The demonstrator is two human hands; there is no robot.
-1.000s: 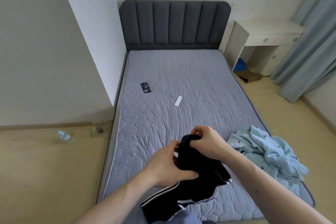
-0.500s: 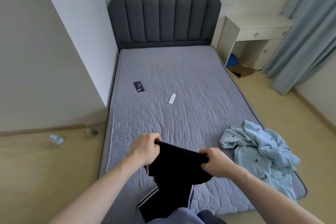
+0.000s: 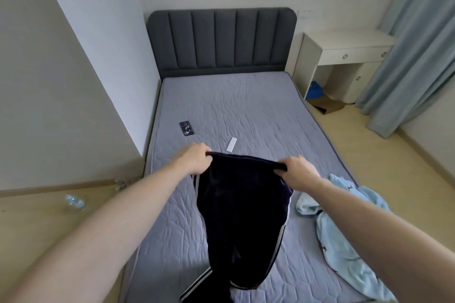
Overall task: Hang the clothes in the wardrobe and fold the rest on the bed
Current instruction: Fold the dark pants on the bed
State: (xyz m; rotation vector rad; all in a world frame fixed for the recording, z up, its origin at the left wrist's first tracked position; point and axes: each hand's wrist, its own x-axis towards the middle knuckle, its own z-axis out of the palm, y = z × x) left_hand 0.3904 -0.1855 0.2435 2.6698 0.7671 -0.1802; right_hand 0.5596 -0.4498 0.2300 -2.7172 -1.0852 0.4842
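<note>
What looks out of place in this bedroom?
A clear plastic bottle lies on its side on the floor left of the bed, and a phone and a small white strip sit loose on the bare mattress. A light blue garment lies crumpled at the right edge.

I count two garments: dark trousers (image 3: 242,206) and a blue one (image 3: 344,236) at the bed's (image 3: 246,110) right edge. One phone (image 3: 186,128), one white strip (image 3: 231,148), one bottle (image 3: 73,202), one desk (image 3: 344,56).
</note>
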